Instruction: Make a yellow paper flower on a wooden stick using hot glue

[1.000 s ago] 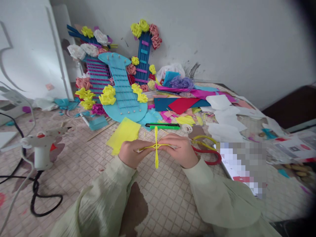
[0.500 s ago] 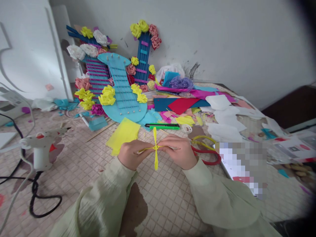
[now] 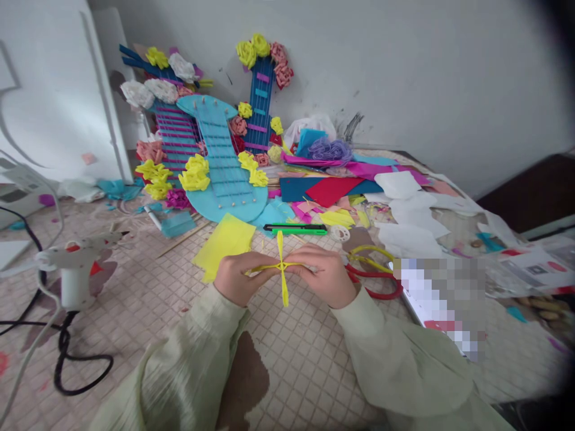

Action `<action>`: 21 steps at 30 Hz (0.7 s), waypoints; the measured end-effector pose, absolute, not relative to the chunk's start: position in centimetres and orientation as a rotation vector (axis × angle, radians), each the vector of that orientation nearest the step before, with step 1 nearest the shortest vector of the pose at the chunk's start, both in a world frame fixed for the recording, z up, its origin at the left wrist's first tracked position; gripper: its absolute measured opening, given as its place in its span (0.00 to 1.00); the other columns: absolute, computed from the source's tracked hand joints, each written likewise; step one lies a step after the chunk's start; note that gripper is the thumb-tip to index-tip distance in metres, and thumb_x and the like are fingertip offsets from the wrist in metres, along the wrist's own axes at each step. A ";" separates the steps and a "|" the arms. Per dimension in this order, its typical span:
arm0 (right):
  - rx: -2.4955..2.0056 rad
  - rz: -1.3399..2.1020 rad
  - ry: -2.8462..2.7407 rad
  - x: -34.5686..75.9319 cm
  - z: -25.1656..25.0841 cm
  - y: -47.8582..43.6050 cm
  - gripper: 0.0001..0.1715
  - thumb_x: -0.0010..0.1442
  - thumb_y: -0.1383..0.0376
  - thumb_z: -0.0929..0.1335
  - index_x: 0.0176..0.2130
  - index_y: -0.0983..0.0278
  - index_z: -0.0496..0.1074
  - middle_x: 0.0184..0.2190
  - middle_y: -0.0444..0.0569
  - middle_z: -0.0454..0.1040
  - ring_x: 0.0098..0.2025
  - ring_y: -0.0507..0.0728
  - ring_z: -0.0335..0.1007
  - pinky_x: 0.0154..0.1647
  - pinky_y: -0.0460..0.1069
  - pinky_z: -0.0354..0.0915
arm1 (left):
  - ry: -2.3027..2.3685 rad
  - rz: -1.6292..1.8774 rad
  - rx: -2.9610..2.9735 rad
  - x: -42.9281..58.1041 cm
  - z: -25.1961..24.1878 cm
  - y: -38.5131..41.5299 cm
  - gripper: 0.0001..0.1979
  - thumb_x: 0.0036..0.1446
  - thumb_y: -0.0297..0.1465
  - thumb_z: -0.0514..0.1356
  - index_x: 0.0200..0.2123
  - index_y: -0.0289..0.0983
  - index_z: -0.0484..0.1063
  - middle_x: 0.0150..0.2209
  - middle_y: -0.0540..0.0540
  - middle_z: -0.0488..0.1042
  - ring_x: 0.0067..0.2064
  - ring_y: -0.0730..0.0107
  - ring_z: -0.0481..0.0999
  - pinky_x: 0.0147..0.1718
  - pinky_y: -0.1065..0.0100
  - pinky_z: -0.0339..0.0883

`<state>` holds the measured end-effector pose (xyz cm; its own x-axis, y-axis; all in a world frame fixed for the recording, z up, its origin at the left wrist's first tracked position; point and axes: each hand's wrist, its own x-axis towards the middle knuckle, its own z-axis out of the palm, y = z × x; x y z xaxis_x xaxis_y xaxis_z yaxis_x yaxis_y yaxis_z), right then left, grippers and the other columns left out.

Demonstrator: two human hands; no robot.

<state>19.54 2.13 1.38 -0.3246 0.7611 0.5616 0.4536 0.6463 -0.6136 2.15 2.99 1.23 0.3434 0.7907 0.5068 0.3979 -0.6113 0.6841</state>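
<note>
Between my two hands a cross of folded yellow paper strips (image 3: 284, 286) is held over the tiled-pattern table. My left hand (image 3: 240, 276) pinches its left arm between thumb and fingers. The right arm is pinched the same way by my right hand (image 3: 324, 274). Two narrow arms of the cross stick out free, one away from me and one toward me. Just beyond my left hand lies a sheet of yellow paper (image 3: 227, 242). A green and black utility knife (image 3: 296, 228) rests beyond the cross. Scissors with yellow and red handles (image 3: 381, 287) lie beside my right hand.
A glue gun (image 3: 76, 269) with its cable stands at left. Paper-flower-covered guitar shapes, one light blue (image 3: 224, 161), lean at the back. Coloured paper sheets (image 3: 335, 194) and white scraps (image 3: 404, 209) are spread behind. A phone (image 3: 431, 308) lies at right.
The free arms of the yellow paper cross have tilted slightly, the far tip leaning left. Both hands keep their pinch almost in place.
</note>
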 end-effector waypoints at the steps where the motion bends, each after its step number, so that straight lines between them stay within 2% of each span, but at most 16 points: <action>1: -0.945 0.431 -1.978 19.5 1.4 2.1 0.04 0.50 0.69 0.67 0.30 0.65 0.73 0.27 0.48 0.75 0.31 0.53 0.68 0.33 0.49 0.65 | 1.042 1.182 2.161 2.1 1.2 3.0 0.04 0.44 0.29 0.61 0.26 0.35 0.74 0.25 0.47 0.77 0.26 0.73 0.75 0.25 0.76 0.69; 21: -0.971 0.470 -1.870 19.0 1.5 1.6 0.03 0.49 0.69 0.68 0.27 0.65 0.74 0.24 0.48 0.74 0.27 0.52 0.68 0.30 0.48 0.65 | 1.040 1.239 2.192 2.1 1.6 2.4 0.03 0.46 0.29 0.60 0.26 0.36 0.74 0.23 0.48 0.76 0.24 0.73 0.73 0.23 0.74 0.67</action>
<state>19.05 1.56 1.52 -0.2405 0.7869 0.5683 0.4244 0.6118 -0.6675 2.11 2.40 1.55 0.3251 0.7725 0.5455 0.4036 -0.6350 0.6587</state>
